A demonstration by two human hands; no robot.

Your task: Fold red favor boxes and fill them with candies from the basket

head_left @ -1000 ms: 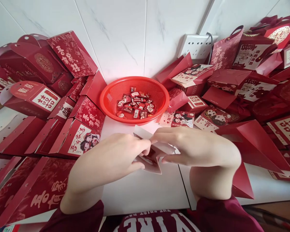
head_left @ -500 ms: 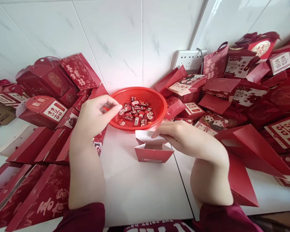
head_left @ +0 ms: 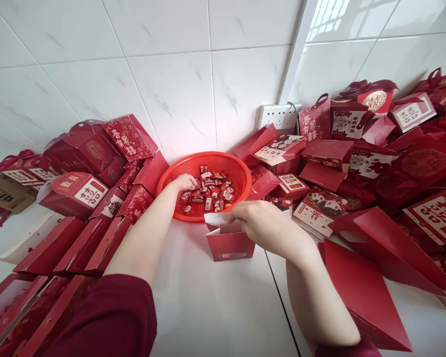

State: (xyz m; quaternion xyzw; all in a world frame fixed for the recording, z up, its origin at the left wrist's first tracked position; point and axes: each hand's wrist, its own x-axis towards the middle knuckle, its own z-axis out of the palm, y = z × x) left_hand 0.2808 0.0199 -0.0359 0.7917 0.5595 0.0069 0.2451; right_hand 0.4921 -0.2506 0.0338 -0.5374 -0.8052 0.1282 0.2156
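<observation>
Bright, glare on upper-right tiles [head_left: 342,25]

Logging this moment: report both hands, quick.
Left hand: in the red basket, by candies; grip can't be told.
Right hand: closed on the open red box.

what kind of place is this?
Probably an indoor work corner, perhaps in a home: a white tabletop against a tiled wall, a red basket of wrapped sweets, and many red boxes on both sides.
</observation>
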